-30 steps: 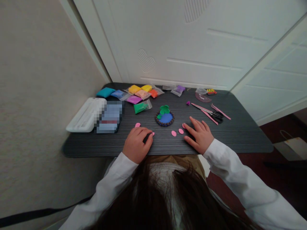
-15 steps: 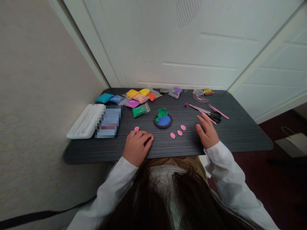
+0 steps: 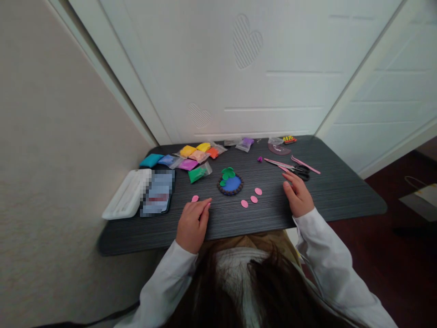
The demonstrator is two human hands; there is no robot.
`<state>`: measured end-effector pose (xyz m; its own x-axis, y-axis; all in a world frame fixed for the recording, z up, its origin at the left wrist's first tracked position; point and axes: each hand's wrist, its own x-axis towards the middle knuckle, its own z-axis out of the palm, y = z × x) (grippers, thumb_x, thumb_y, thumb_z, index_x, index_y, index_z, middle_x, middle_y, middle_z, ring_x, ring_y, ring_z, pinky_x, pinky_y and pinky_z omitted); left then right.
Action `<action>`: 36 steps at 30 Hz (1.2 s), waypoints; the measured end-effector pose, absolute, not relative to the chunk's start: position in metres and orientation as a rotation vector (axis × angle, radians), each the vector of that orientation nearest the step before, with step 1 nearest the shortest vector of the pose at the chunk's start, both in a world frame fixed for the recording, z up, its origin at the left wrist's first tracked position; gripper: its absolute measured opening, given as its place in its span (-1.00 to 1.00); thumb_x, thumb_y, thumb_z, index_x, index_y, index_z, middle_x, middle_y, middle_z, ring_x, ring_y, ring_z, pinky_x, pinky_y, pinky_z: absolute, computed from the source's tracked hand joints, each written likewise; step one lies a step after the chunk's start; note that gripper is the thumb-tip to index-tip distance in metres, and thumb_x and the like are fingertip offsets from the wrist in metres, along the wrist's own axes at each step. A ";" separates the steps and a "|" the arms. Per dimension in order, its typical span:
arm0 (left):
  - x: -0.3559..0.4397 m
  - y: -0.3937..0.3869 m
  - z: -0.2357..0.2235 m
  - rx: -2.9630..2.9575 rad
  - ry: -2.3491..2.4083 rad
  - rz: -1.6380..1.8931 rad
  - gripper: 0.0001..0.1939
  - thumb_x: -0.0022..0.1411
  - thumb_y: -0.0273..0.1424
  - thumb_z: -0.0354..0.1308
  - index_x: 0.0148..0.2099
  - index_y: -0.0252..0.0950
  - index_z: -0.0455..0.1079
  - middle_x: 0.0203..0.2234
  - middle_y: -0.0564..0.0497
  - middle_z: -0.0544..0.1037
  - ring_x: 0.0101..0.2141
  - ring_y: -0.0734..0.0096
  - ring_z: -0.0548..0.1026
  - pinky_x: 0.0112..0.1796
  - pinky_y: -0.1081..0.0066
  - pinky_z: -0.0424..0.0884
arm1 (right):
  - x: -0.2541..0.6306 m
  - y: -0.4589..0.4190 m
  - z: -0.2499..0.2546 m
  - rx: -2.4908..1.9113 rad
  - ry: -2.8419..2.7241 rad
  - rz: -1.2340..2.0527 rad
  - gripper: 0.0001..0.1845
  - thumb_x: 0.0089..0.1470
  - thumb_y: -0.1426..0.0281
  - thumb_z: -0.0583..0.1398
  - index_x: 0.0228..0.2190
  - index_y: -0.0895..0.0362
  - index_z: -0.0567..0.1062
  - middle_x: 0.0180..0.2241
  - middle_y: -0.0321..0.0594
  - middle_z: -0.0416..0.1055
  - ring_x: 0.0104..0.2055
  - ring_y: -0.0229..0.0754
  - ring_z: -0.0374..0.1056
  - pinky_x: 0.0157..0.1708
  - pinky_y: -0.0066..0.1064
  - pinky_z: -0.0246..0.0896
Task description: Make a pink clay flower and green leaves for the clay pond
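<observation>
My left hand (image 3: 192, 224) rests low over the near left of the table, thumb and index finger closed on a small piece of pink clay (image 3: 209, 206), mostly hidden by the fingertips. Just beyond its knuckles lies a flat pink oval (image 3: 195, 198). My right hand (image 3: 298, 195) hovers at the right, fingers apart and holding nothing, close to the scissors (image 3: 297, 171). Between the hands lie several pink ovals (image 3: 254, 199). Behind them sits a round blue clay pond (image 3: 233, 183) with a brown beaded rim and green leaf shapes (image 3: 228, 173) at its back left.
Bags of coloured clay (image 3: 189, 164) line the back left. A white case (image 3: 127, 195) and a blurred-out phone (image 3: 157, 193) lie at the left. Pink tweezers (image 3: 305, 164), a purple bit (image 3: 260, 159) and a clear plastic piece (image 3: 279, 149) are at the back right.
The view has tilted up, so the table sits lower in the picture. My left hand has turned slightly, its fingers still pinched on the pink clay. My right hand stays open by the scissors.
</observation>
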<state>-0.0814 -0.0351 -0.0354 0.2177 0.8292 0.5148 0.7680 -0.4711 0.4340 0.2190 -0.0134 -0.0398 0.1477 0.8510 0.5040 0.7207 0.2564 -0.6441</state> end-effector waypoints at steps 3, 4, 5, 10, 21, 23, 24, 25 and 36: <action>-0.081 -0.035 -0.034 2.338 1.607 1.076 -0.79 0.13 -0.41 -0.07 -0.19 -0.27 0.32 -0.31 -0.05 0.46 -0.18 0.30 0.33 -0.13 0.26 0.23 | 0.219 -0.013 -0.039 -1.482 -1.573 0.184 -0.64 0.03 0.27 -0.01 -0.14 0.14 0.32 -0.03 -0.05 0.20 0.02 -0.13 0.11 -0.16 -0.27 0.19; -0.081 -0.036 -0.034 2.313 1.625 1.051 -0.80 0.13 -0.38 -0.06 -0.22 -0.27 0.33 -0.33 -0.04 0.46 -0.20 0.31 0.35 -0.15 0.28 0.24 | 0.219 -0.014 -0.039 -1.475 -1.565 0.189 -0.65 0.03 0.27 -0.01 -0.15 0.13 0.33 -0.03 -0.06 0.21 0.02 -0.14 0.12 -0.16 -0.27 0.18; -0.080 -0.036 -0.034 2.281 1.647 1.020 -0.81 0.12 -0.35 -0.05 -0.26 -0.27 0.33 -0.36 -0.03 0.46 -0.24 0.32 0.36 -0.18 0.30 0.26 | 0.218 -0.014 -0.039 -1.466 -1.558 0.193 -0.65 0.03 0.28 0.00 -0.15 0.12 0.34 -0.04 -0.07 0.22 0.01 -0.14 0.12 -0.16 -0.27 0.18; -0.078 -0.038 -0.033 2.113 1.723 0.968 -0.81 0.02 -0.24 0.05 -0.41 -0.26 0.31 -0.49 0.03 0.43 -0.42 0.40 0.39 -0.34 0.40 0.29 | 0.218 -0.014 -0.039 -1.451 -1.534 0.218 -0.67 0.02 0.29 0.01 -0.17 0.11 0.35 -0.05 -0.08 0.23 0.00 -0.15 0.14 -0.16 -0.28 0.18; -0.068 -0.041 -0.025 1.442 1.301 1.184 -0.68 0.08 -0.36 0.01 -0.07 -0.24 0.24 -0.30 -0.03 0.50 -0.30 0.40 0.44 -0.19 0.38 0.26 | 0.182 -0.028 -0.028 -1.317 -1.698 0.050 -0.72 -0.04 0.40 0.08 -0.22 0.14 0.38 -0.10 -0.07 0.26 -0.03 -0.12 0.16 -0.04 -0.19 0.07; -0.061 -0.039 -0.024 1.217 1.170 1.208 -0.72 0.05 -0.38 0.06 -0.14 -0.25 0.21 -0.40 0.00 0.51 -0.36 0.43 0.44 -0.24 0.40 0.28 | 0.157 -0.037 -0.026 -1.204 -1.809 0.068 -0.73 -0.07 0.43 0.10 -0.23 0.11 0.40 -0.12 -0.10 0.27 -0.07 -0.14 0.18 -0.08 -0.22 0.11; -0.057 -0.038 -0.023 1.125 1.117 1.214 -0.76 0.02 -0.39 0.10 -0.21 -0.25 0.21 -0.45 0.02 0.51 -0.39 0.45 0.44 -0.27 0.41 0.29 | 0.145 -0.040 -0.026 -1.149 -1.864 0.071 -0.73 -0.08 0.44 0.12 -0.24 0.08 0.41 -0.13 -0.12 0.28 -0.08 -0.14 0.19 -0.08 -0.22 0.11; -0.054 -0.037 -0.024 1.044 1.067 1.224 -0.80 -0.01 -0.41 0.12 -0.28 -0.26 0.21 -0.50 0.04 0.50 -0.43 0.48 0.44 -0.30 0.44 0.28 | 0.134 -0.043 -0.026 -1.097 -1.891 0.055 -0.74 -0.09 0.44 0.13 -0.26 0.06 0.42 -0.16 -0.15 0.30 -0.10 -0.14 0.19 -0.07 -0.18 0.09; -0.043 -0.036 -0.023 0.778 0.763 1.155 -0.95 -0.02 -0.49 0.12 -0.48 -0.34 0.29 -0.59 0.09 0.37 -0.48 0.56 0.33 -0.41 0.52 0.20 | 0.102 -0.045 -0.029 -1.015 -1.918 0.137 -0.73 -0.10 0.38 0.16 -0.26 0.06 0.40 -0.27 -0.19 0.35 -0.18 -0.18 0.23 -0.11 -0.18 0.07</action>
<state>-0.0431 -0.0357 -0.0230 0.2267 0.9668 -0.1178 -0.4877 0.2174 0.8455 0.1017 -0.0451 -0.0288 -0.2259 0.6976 0.6799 0.5936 0.6520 -0.4717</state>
